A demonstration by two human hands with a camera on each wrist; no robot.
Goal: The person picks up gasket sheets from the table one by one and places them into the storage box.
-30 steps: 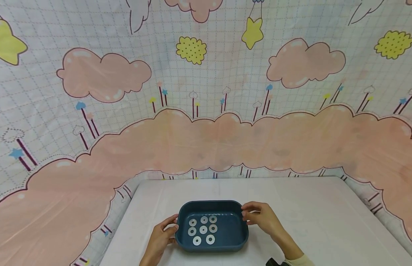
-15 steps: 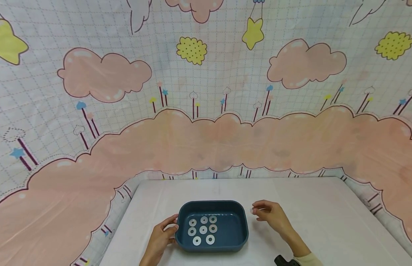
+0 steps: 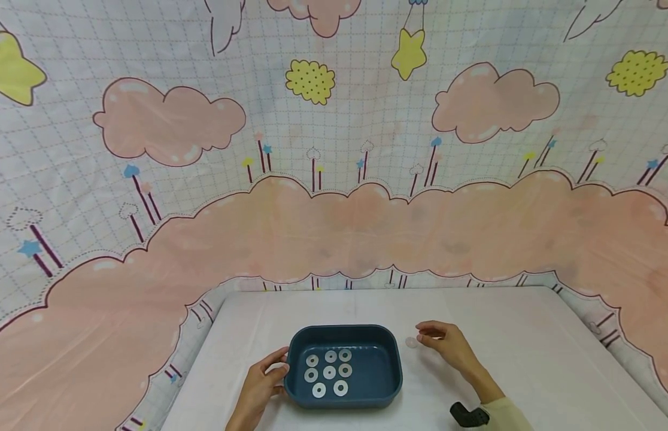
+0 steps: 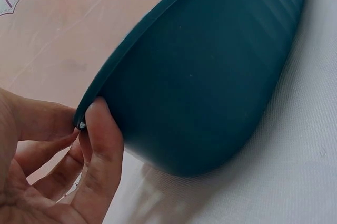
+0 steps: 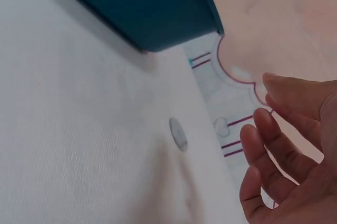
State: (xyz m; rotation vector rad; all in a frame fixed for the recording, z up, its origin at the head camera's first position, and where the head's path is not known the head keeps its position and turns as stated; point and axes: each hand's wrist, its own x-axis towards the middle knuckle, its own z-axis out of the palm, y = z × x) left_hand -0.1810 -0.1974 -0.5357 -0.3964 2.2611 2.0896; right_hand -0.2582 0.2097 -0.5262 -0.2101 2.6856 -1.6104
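Left hand on the tray, right hand beside a loose washer

The thumb of the left hand presses on the left wall of the dark blue rectangular plastic tray, with the other fingers curled behind the rim. The fingers of the right hand are loosely spread and hold nothing. One flat round metal washer lies on the white table just right of the tray, near these fingertips. Seven more round washers lie inside the tray.

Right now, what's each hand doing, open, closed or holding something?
Left hand: grips the blue tray by its rim.
Right hand: open, holding nothing; a washer lies beside it.
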